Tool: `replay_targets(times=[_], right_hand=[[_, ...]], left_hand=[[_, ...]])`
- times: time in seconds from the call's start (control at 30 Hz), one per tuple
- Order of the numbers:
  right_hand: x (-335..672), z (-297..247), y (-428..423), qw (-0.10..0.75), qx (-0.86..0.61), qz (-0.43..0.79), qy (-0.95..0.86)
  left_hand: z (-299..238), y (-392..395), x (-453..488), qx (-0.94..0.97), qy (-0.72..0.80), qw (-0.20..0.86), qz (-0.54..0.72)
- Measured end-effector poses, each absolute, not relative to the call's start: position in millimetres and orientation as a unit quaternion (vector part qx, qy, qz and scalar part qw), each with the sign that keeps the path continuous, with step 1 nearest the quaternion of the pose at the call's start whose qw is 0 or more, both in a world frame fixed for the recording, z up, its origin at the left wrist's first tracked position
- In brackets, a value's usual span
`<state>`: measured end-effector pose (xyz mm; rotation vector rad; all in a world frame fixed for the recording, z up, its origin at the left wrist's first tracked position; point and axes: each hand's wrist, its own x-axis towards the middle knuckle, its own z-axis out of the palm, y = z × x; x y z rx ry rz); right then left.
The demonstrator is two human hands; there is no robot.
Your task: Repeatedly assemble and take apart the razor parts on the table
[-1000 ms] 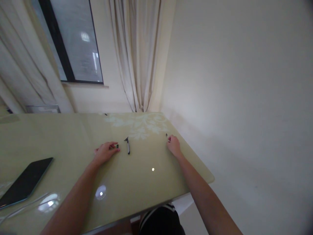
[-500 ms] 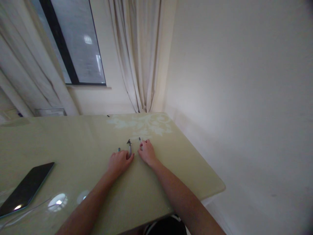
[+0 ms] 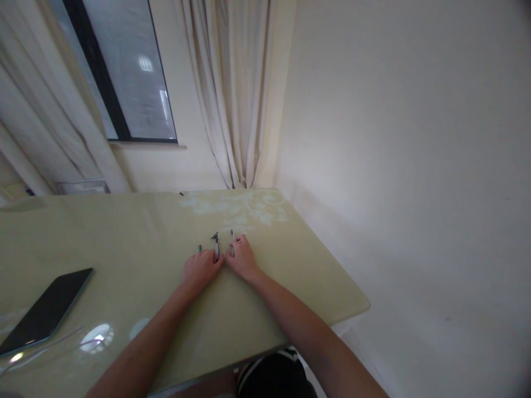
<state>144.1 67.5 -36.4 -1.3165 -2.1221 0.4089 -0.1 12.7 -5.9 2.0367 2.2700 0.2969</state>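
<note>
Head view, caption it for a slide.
Left hand at a razor, right hand at a slim stick, tablet lying on the table.

No text, label, brand or number could be read; the razor (image 3: 217,247) and the slim object (image 3: 232,232) just right of it were too small to tell; the tablet (image 3: 46,308), well left of the razor, showed nothing legible.

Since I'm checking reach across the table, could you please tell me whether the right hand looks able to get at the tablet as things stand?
Probably not directly: the left hand and forearm lie between the tablet and the right hand, which seems to hold a slim stick.
</note>
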Motion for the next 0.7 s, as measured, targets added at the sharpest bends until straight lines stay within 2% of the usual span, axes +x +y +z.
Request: replay_targets(times=[0.3,0.53,0.7], right_hand=[[147,-37,57,0.281,-0.441,0.109,-0.845],[156,-34,54,0.354,-0.445,0.175,-0.804],[166,-33,55,0.404,-0.459,0.220,-0.760]], left_hand=[[-5,11,-2,0.656,0.747,0.067,0.086],[11,16,-35,0.664,0.737,0.080,0.097],[-1,26,-87,0.683,0.714,0.028,0.153]])
